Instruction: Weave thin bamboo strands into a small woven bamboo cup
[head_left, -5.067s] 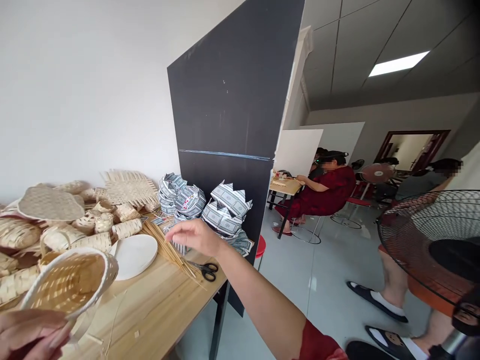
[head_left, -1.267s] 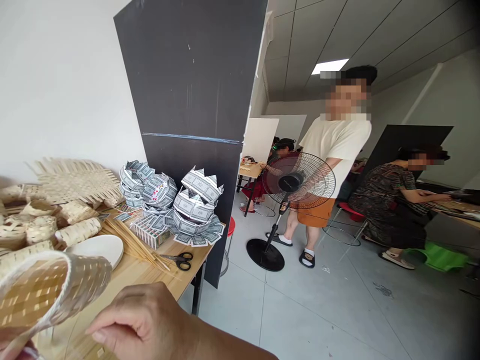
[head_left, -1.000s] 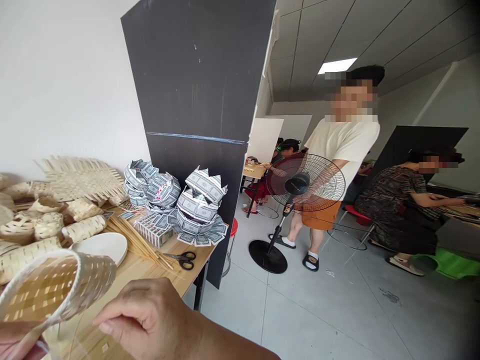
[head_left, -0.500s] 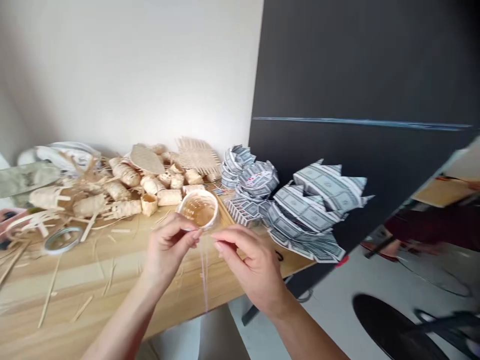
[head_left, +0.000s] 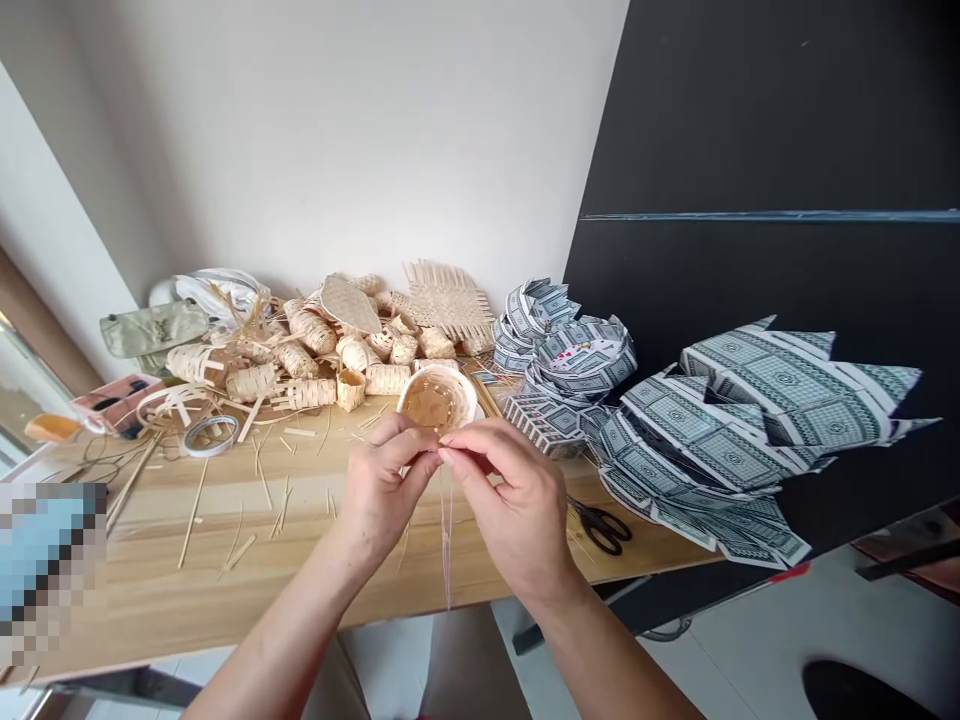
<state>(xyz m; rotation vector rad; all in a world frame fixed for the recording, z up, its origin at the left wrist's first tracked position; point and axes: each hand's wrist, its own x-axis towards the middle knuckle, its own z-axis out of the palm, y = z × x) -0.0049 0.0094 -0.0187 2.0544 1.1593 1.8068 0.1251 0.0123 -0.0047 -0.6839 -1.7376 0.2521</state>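
My left hand (head_left: pixel 390 490) and my right hand (head_left: pixel 514 500) meet fingertip to fingertip above the wooden table, each in a closed pinch. A pale purple thread (head_left: pixel 445 550) hangs in several strands from between the fingertips, past the table's front edge. What exactly each pinch grips at the top is too small to see. Just behind the fingers stands a small round woven basket (head_left: pixel 472 397) with a white rim, its lower front hidden by my hands. Black-handled scissors (head_left: pixel 606 530) lie on the table right of my right hand, their blades partly covered.
Several woven strip baskets and tubes (head_left: pixel 311 330) are piled against the wall. Folded playing-card bowls (head_left: pixel 720 420) stand on the right beside a black panel. A tape roll (head_left: pixel 211 436) and loose strips (head_left: pixel 193 515) lie on the table (head_left: pixel 300 590)'s left half. A blurred blue object sits far left.
My hands have come together; they were a small gap apart before. The view has turned to the left, bringing the scissors and more of the table's left side into sight.
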